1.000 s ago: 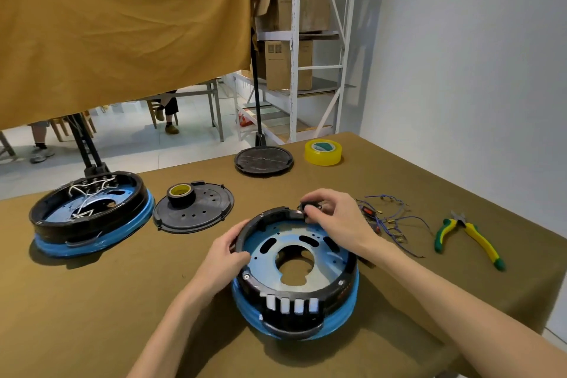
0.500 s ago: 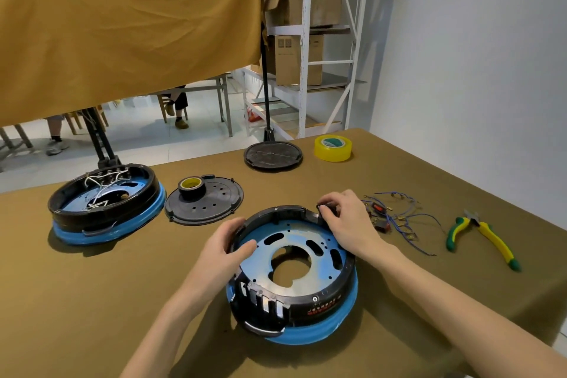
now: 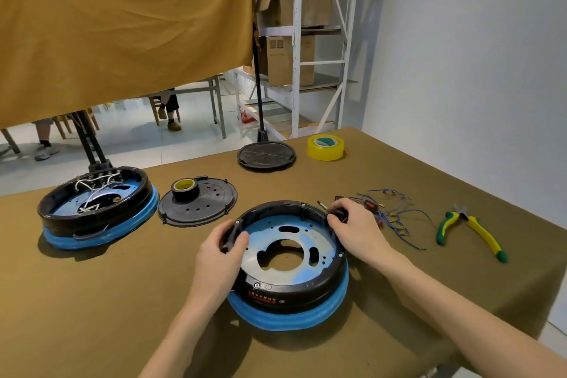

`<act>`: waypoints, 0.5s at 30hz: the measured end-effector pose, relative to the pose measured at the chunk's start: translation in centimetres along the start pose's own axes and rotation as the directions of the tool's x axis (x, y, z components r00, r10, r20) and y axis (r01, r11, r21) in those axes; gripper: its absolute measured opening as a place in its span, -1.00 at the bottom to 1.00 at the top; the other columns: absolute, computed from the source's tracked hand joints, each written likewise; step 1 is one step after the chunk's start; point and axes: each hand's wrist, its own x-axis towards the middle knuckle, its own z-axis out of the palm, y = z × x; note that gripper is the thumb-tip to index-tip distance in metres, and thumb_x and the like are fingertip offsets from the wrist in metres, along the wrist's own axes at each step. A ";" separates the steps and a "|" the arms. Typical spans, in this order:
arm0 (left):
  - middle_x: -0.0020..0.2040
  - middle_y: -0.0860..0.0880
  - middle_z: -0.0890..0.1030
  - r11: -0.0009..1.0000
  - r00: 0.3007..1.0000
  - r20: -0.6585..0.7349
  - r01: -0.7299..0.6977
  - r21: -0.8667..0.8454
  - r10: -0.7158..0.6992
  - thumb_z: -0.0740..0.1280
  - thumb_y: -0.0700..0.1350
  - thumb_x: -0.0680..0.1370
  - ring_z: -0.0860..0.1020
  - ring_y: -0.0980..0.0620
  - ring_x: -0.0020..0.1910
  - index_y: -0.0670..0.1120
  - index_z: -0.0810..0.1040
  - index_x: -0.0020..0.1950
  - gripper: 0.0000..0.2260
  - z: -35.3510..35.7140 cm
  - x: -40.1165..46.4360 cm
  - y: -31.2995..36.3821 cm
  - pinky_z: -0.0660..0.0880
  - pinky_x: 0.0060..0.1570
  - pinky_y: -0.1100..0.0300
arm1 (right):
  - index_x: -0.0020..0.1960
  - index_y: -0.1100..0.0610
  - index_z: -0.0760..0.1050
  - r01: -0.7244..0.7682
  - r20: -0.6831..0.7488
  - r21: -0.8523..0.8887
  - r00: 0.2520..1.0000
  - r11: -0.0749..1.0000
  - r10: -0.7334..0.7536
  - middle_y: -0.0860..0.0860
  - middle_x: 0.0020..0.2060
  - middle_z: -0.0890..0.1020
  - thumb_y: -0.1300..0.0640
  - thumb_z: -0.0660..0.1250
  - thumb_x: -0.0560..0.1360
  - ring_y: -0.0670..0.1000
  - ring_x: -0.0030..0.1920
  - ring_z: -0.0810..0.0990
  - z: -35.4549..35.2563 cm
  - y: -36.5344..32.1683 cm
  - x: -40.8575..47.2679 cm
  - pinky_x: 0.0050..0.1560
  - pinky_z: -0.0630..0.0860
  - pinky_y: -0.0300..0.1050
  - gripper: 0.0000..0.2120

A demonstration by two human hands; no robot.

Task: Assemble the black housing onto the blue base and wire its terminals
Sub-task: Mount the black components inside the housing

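A black ring housing (image 3: 294, 291) sits on a blue round base (image 3: 288, 316) in front of me, with a blue-tinted metal plate (image 3: 276, 236) inside it. My left hand (image 3: 219, 255) grips the housing's left rim. My right hand (image 3: 357, 232) holds the right rim, fingers on a small black part at the edge. Loose blue wires with terminals (image 3: 395, 218) lie just right of that hand.
A second housing on a blue base (image 3: 95, 212), wired with white leads, stands at the left. A black lid with a tape roll (image 3: 198, 201), another black disc (image 3: 266, 156), yellow tape (image 3: 325, 147) and green-yellow pliers (image 3: 471, 232) lie around. The table edge runs at right.
Both hands have turned the housing and base on the table: the slotted terminal block that faced me has swung away to the left, and a red-printed label now faces me.
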 end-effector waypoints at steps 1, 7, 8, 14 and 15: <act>0.29 0.25 0.51 0.999 0.999 0.044 -0.024 0.028 0.023 0.43 -0.03 0.60 0.47 0.18 0.31 0.10 0.42 0.49 -0.53 0.2 -0.5 -0.2 0.44 0.28 0.18 | 0.19 0.05 0.55 -0.040 0.023 0.048 0.999 0.998 0.039 -0.11 0.02 0.59 0.06 0.33 0.64 -0.08 0.04 0.55 0.2 -0.1 0.0 -0.05 0.41 -0.24 -0.85; 0.44 0.02 0.51 0.978 0.993 0.039 -0.118 0.170 0.113 0.39 -0.16 0.62 0.41 0.10 0.43 -0.04 0.47 0.51 -0.56 -1.3 2.8 1.5 0.36 0.41 0.08 | 0.21 0.12 0.66 -0.326 0.099 0.478 0.942 0.816 0.319 0.05 -0.05 0.70 0.24 0.18 0.68 -0.03 -0.19 0.60 -0.8 0.0 -0.7 -0.22 0.51 -0.20 -0.71; 0.41 -0.01 0.55 0.962 0.987 -0.042 -0.141 0.232 0.155 0.38 -0.16 0.63 0.44 0.05 0.41 -0.06 0.52 0.45 -0.63 -1.4 3.3 1.9 0.38 0.39 0.05 | 0.21 0.14 0.65 -0.347 0.134 0.553 0.934 0.757 0.331 0.10 -0.04 0.72 0.29 0.21 0.66 0.03 -0.18 0.65 -1.3 0.1 -0.9 -0.19 0.58 -0.15 -0.72; 0.01 0.26 0.63 0.887 0.919 0.162 -0.390 0.248 0.359 0.34 -0.08 0.64 0.56 0.31 0.06 0.16 0.60 0.15 -0.84 1.8 0.2 4.6 0.54 0.02 0.34 | 0.12 0.18 0.65 -0.292 0.160 0.567 0.956 0.771 0.244 0.14 -0.03 0.74 0.28 0.46 0.54 0.10 -0.08 0.76 -2.0 0.7 -2.0 -0.07 0.70 -0.07 -0.83; 0.00 0.27 0.63 0.875 0.891 0.310 -0.413 0.254 0.331 0.33 0.00 0.65 0.56 0.31 0.05 0.18 0.60 0.18 -0.85 2.7 -0.4 4.9 0.54 0.02 0.33 | 0.09 0.18 0.67 -0.290 0.149 0.560 0.957 0.776 0.250 0.13 -0.06 0.75 0.25 0.49 0.52 0.12 -0.09 0.76 -2.0 0.7 -1.9 -0.07 0.70 -0.06 -0.85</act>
